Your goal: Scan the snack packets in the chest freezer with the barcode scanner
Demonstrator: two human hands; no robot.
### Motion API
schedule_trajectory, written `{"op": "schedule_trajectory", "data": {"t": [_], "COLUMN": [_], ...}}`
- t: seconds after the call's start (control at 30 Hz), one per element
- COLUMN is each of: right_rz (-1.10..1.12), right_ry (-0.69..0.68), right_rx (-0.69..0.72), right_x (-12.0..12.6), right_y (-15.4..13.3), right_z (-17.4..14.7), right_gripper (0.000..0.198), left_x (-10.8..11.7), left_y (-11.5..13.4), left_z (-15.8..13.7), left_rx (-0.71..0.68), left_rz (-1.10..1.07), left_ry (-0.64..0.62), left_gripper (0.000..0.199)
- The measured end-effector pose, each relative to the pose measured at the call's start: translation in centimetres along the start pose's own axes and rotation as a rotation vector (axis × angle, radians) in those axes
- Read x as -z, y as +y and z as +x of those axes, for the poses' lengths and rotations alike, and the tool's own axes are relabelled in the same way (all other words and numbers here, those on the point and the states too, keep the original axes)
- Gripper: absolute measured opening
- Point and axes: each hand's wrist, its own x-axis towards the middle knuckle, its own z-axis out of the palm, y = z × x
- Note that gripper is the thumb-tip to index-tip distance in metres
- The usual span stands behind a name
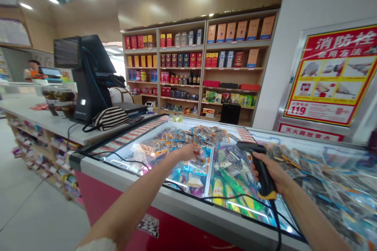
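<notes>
My right hand [272, 172] is wrapped round the grip of a black and yellow barcode scanner [263, 174], its head pointing left over the freezer. A cable runs down from the scanner's base. My left hand [190, 152] reaches over the glass top with fingers curled down on a small snack packet [202, 156], partly hidden by the fingers. Just beyond it lies a pile of small brown, orange and blue packets [206, 134] on the glass. To the right of the scanner, many more loose packets [324, 180] are spread out.
Beneath the glass of the chest freezer [141, 182] are frozen goods, among them corn-shaped packs [226, 190]. A black cable [229, 197] crosses the front rim. At left stand a till [88, 78] and a striped pouch [110, 118]. Shelves [181, 49] of boxes line the wall; a person [33, 70] is far left.
</notes>
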Motion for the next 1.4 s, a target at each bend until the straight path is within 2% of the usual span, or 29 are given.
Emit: {"op": "schedule_trajectory", "data": {"t": [0.1,0.2,0.27,0.37,0.5,0.57,0.63,0.77,0.83,0.9,0.97,1.07,1.17,1.3,1.4], "right_rz": [-0.002,-0.013,-0.013,0.013,0.024,0.037,0.044,0.045,0.047,0.045,0.037,0.016,-0.005,-0.008,-0.014], "right_ry": [0.030,0.090,0.125,0.132,0.142,0.143,0.145,0.144,0.142,0.140,0.131,0.138,0.174,0.167,0.172], "right_rx": [0.020,0.031,0.035,0.039,0.033,0.022,0.018,0.030,0.027,0.026,0.036,0.039,0.026,0.019,0.023], "right_x": [1.0,2.5,3.6,4.8,5.8,6.2,6.5,6.7,6.6,6.4,6.2,5.7,5.1,4.6,4.4], "right_y": [-0.3,-0.5,-0.5,-0.3,-0.2,-0.2,-0.2,-0.1,-0.1,0.0,0.1,0.1,0.0,-0.3,-0.3], "right_z": [-0.4,-0.9,-1.3,-1.6,-1.6,-1.6,-1.5,-1.4,-1.3,-1.3,-1.4,-1.4,-1.6,-1.8,-1.9], "right_gripper": [0.015,0.018,0.017,0.014,0.016,0.015,0.016,0.015,0.013,0.014,0.014,0.014,0.015,0.015,0.015], "left_x": [-1.0,-3.0,-4.5,-6.8,-9.8,-11.0,-11.8,-11.9,-11.2,-10.5,-10.0,-9.6,-9.6,-9.5,-9.4], "left_y": [4.0,6.9,7.6,7.8,8.7,9.6,10.3,10.0,9.1,8.4,8.0,8.1,8.2,7.5,7.0], "left_z": [4.1,7.0,8.0,8.7,9.4,9.9,10.4,11.0,10.9,10.7,10.4,9.8,9.6,10.0,10.5], "left_rx": [-0.065,-0.115,-0.107,-0.036,-0.056,-0.085,-0.099,-0.171,-0.188,-0.098,0.072,0.217,0.187,0.086,0.168], "left_rz": [0.101,0.097,0.041,-0.024,-0.022,-0.004,0.020,0.057,0.009,-0.072,-0.141,-0.157,-0.124,-0.199,-0.230], "left_ry": [-0.009,0.205,0.296,0.278,0.405,0.406,0.350,0.210,0.190,0.266,0.367,0.339,0.261,0.277,0.304], "left_gripper": [0.023,0.028,0.028,0.024,0.029,0.031,0.031,0.031,0.033,0.038,0.044,0.057,0.062,0.060,0.050]}}
